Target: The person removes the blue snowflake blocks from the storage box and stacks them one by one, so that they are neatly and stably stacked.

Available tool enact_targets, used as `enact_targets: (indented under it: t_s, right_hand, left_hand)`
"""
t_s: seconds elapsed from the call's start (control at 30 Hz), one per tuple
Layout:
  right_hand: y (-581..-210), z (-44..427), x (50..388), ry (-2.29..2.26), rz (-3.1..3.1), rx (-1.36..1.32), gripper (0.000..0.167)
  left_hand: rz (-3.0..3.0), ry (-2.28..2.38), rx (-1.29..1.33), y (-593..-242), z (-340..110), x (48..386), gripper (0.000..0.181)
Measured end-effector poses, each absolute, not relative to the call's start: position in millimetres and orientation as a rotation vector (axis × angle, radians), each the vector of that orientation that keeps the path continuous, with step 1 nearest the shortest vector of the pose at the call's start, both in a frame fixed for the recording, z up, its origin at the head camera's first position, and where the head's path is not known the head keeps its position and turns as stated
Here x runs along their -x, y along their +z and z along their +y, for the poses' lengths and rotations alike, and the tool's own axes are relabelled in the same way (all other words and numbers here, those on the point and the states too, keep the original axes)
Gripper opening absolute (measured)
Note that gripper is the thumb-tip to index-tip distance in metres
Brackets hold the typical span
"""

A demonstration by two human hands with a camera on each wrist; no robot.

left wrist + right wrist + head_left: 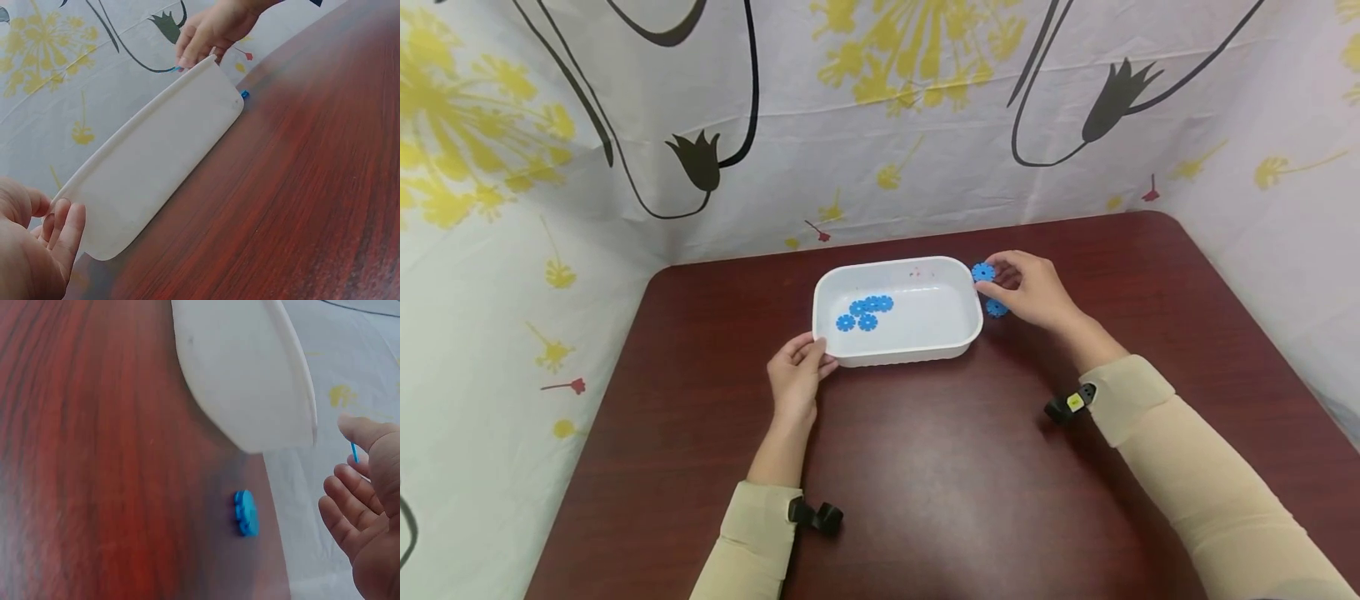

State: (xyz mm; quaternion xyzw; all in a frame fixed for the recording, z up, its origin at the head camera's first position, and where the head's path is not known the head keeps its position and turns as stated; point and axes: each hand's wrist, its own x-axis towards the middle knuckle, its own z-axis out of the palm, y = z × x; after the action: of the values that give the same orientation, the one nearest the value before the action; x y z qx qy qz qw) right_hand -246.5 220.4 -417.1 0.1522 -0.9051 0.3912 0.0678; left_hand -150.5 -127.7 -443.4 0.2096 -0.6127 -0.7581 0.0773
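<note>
My left hand point(795, 379) holds the near-left corner of a white plastic tub point(891, 360), thumb at the rim and fingers against the outer wall. Several blue notched discs point(867, 322) lie flat inside it, toward the left. At the tub's right end, my right hand point(1033, 290) pinches one blue notched disc point(983, 272) between thumb and fingers, beside the rim. Below that hand, other blue discs point(247, 514) sit on the table outside the tub, seemingly stacked; their number cannot be made out. In the left wrist view the left hand point(37, 240) grips the rim.
The dark red-brown table point(925, 467) has rounded far corners. Behind it hangs a white cloth point(820, 167) printed with flowers, reaching down to the table's back edge. Black straps with small devices point(1067, 405) sit at both sleeve cuffs.
</note>
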Motion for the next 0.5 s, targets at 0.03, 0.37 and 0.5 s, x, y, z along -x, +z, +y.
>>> enact_targets:
  t_s: [0.03, 0.37, 0.5]
  right_hand:
    - [-419, 223, 247, 1.176, -2.730, -0.454, 0.040]
    - [-438, 240, 248, 1.110, -2.804, -0.419, 0.040]
    - [-444, 245, 249, 1.077, -2.846, -0.440, 0.039]
  left_hand:
    - [-1.833, -2.268, -0.634, -443, -128, 151, 0.029]
    - [-1.820, -2.280, -0.650, -444, -130, 153, 0.029]
    - [-1.822, -2.285, -0.643, -444, -130, 154, 0.029]
